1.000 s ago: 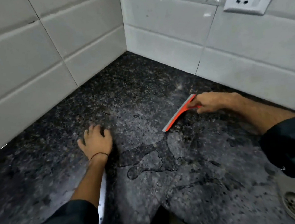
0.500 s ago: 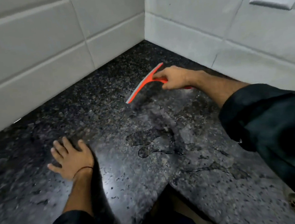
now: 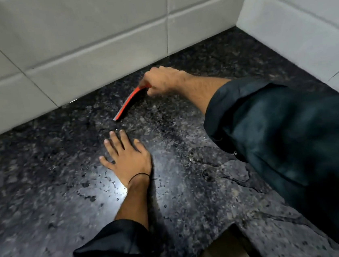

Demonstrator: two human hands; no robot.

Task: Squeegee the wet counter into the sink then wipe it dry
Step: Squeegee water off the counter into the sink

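Grey wall tiles back a speckled black granite bench, wet with beads and a puddle. Near the wall, the right hand has its fingers closed on the orange squeegee, whose blade runs diagonally from that hand toward the left hand, pressed flat with nothing in it. No sink shows; the pull likely heads rightward.

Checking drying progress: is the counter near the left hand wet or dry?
Wet. The counter shows droplets and a glossy glare beside the left hand, with pooled water outlines farther right.
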